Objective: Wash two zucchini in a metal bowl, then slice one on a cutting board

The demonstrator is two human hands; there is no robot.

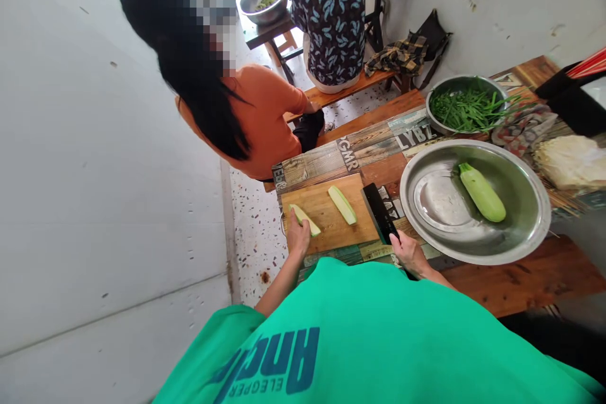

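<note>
On the wooden cutting board (326, 227) lie two long pieces of pale green zucchini with their cut faces showing. My left hand (298, 237) is closed on the left zucchini piece (310, 225), near the board's left side. The other zucchini piece (341, 205) lies untouched farther right. My right hand (409, 254) grips the handle of a black cleaver (379, 209), whose broad blade is at the board's right edge. A whole zucchini (481, 192) rests in the large metal basin (428, 237) just beyond my right hand.
A metal bowl of cut green stalks (466, 104) stands at the back right, near a cabbage (572, 161) and a crumpled cloth (523, 126). A person in orange (269, 113) sits across the table's far left corner. Another person (331, 12) sits beyond, beside a metal bowl (265, 3).
</note>
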